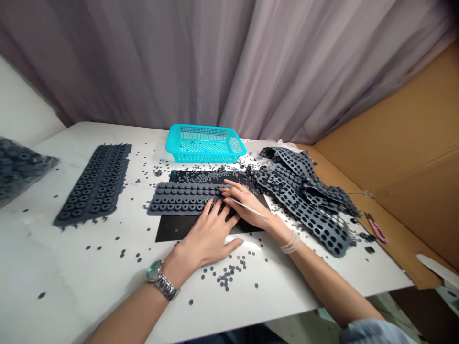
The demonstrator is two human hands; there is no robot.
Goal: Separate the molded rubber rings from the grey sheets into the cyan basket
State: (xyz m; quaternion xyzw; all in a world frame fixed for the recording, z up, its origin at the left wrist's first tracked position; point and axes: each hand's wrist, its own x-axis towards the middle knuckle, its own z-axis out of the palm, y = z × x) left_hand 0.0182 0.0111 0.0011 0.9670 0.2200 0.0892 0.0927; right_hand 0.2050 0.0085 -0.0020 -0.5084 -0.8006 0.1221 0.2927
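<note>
A dark grey rubber sheet (179, 199) with rows of raised rings lies across a black mat (175, 228). My left hand (211, 231) rests palm down with fingers spread, the fingertips on the near edge of this sheet. Pinched in my right hand (247, 203) is a slim pale stick-like tool (251, 210), its back end pointing toward my wrist. The fingers of that hand are over the sheet's right part, and they hide the tool's tip. Small dark discs (227, 277) are scattered near my left thumb.
Behind the mat stands a turquoise basket (206, 156). A second ringed sheet (95, 184) lies at left, beside a clear bag (21, 167) of dark pieces. Perforated rubber sheets (304, 205) are heaped at right, near pink-handled scissors (376, 229). A cardboard panel (401, 129) borders the right side.
</note>
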